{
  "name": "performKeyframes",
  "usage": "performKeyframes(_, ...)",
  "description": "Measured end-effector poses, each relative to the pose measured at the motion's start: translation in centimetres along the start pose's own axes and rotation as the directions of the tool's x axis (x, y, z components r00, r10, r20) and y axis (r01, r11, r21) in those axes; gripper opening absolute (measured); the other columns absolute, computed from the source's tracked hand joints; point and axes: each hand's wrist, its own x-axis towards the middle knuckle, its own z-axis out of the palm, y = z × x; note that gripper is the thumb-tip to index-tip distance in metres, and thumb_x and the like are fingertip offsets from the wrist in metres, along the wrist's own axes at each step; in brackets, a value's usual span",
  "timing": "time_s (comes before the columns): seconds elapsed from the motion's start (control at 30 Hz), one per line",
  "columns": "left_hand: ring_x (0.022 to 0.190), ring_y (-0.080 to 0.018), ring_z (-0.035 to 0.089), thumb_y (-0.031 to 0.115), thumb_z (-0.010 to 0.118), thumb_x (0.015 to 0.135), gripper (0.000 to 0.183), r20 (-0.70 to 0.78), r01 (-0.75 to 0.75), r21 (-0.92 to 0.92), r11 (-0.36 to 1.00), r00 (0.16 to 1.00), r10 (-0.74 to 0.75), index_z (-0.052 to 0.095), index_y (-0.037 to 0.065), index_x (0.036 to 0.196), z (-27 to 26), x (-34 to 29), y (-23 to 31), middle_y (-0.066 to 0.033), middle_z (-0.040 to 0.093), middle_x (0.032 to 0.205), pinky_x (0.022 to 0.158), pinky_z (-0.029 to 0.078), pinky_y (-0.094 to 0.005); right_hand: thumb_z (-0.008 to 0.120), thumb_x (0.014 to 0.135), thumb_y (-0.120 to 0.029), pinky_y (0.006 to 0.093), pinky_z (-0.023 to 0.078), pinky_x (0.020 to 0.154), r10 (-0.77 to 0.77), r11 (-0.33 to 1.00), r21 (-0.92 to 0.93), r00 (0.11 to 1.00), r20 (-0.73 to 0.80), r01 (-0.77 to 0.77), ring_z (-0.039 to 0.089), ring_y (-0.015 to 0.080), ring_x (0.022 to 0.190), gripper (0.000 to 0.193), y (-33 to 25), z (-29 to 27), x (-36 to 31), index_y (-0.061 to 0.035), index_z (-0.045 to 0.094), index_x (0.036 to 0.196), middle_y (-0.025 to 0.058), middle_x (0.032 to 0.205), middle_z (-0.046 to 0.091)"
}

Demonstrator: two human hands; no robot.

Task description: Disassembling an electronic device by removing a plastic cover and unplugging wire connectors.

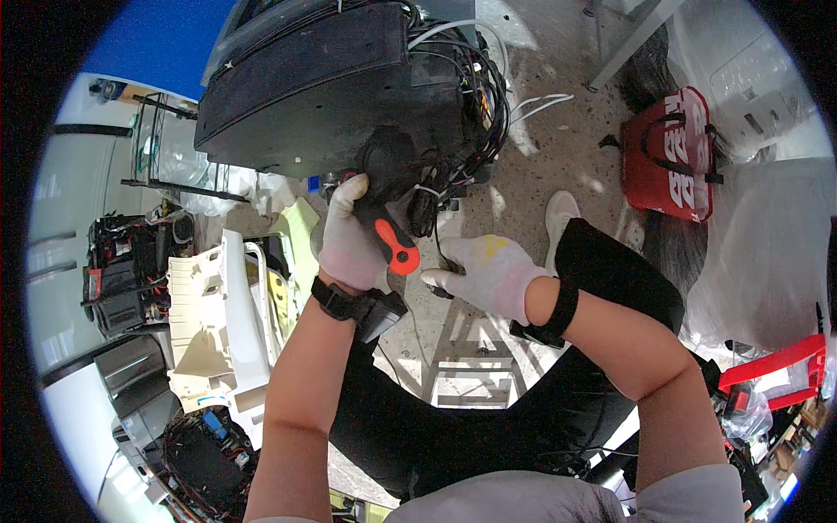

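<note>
My left hand (349, 240), in a white knit glove, is closed around an orange-and-black handled tool (398, 247) with a rounded end; its working end is hidden against the dark underside. My right hand (493, 272), gloved too with a yellow mark on the back, is closed by a thin black cable (438, 248) that runs down into its fingers from a hanging bundle. A short dark piece shows below the right fingertips, too small to name. Above both hands is a large black panelled unit (305, 105), with a cable bundle (488, 113) along its right side.
Beneath my lap stands a metal step stool (475, 383). A red bag (671, 157) and plastic-wrapped items (758, 253) are at the right. Cream plastic trim panels (205, 322) and dark parts (131, 270) lie at the left. A wire rack (157, 144) stands at the upper left.
</note>
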Motion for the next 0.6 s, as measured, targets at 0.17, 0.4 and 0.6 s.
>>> performKeyframes(0.17,0.116,-0.0371,0.049,0.035,0.051,0.084,0.054,0.081,0.183,-0.078,0.980,0.981,-0.177,0.044,0.004,0.128,0.4,0.1,-0.7,-0.0178,0.052,0.125,0.098,0.041,-0.0481,0.048,0.086,-0.048,0.0444,0.047,0.075,-0.045,0.999,-0.010,0.998,-0.054,0.044,0.059,0.0367,0.089,0.044,0.7,0.9,0.1,-0.0059,0.056,0.095,0.0187,0.093,0.062)
performKeyframes(0.4,0.100,-0.0391,0.059,0.039,0.048,0.084,0.058,0.054,0.232,-0.138,0.963,0.973,-0.226,0.044,0.000,0.126,0.1,0.4,-1.0,-0.0233,0.055,0.118,0.084,0.053,-0.0433,0.056,0.082,-0.050,0.0431,0.047,0.072,-0.064,0.998,0.005,0.989,-0.135,0.065,0.060,0.0376,0.081,0.045,0.9,1.1,0.3,-0.0067,0.058,0.097,0.0191,0.083,0.062)
performKeyframes(0.6,0.094,-0.0340,0.063,0.041,0.048,0.084,0.055,0.061,0.215,-0.104,0.971,0.976,-0.210,0.049,0.000,0.121,-0.7,0.2,-0.2,-0.0216,0.059,0.110,0.078,0.056,-0.0407,0.052,0.084,-0.049,0.0445,0.047,0.070,0.045,0.992,0.128,0.963,-0.267,-0.010,0.061,0.0382,0.081,0.046,0.6,-0.2,0.0,-0.0069,0.056,0.102,0.0208,0.082,0.062)
